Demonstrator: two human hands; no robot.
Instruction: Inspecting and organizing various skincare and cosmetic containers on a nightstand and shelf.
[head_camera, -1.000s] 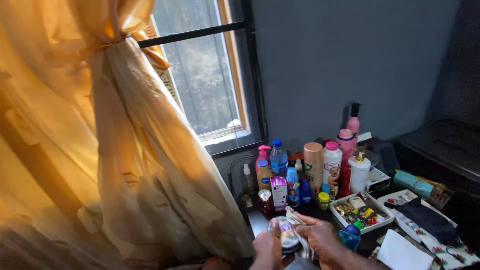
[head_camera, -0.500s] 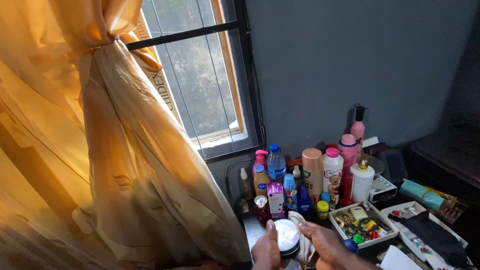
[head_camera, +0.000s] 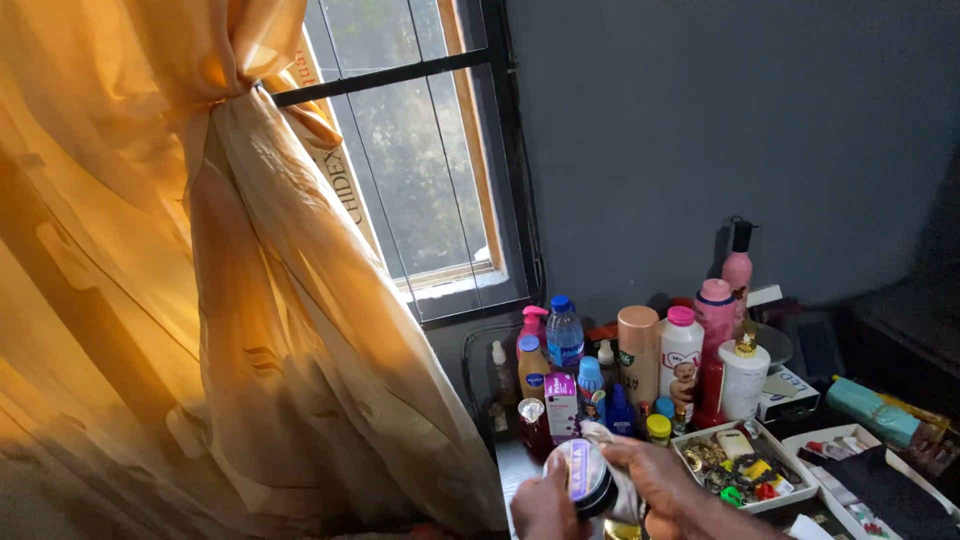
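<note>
At the bottom of the view my left hand (head_camera: 545, 505) grips a small round jar (head_camera: 584, 477) with a pale lid. My right hand (head_camera: 668, 480) presses a whitish cloth (head_camera: 612, 470) against the jar's side. Both hands hover over the front of a dark table (head_camera: 510, 462), just in front of a crowd of toiletry bottles. The lower parts of both hands are cut off by the frame edge.
Behind the hands stand several bottles: a blue-capped water bottle (head_camera: 564, 335), a tan canister (head_camera: 639, 350), a white pink-capped bottle (head_camera: 681, 348), a tall pink bottle (head_camera: 737, 268). A white tray of trinkets (head_camera: 740, 468) lies at right. An orange curtain (head_camera: 220, 300) hangs left beside the window (head_camera: 420, 160).
The jar has turned in my hands, its lid now tilted toward the left, and my right hand has slid the cloth round it. The view has shifted slightly.
</note>
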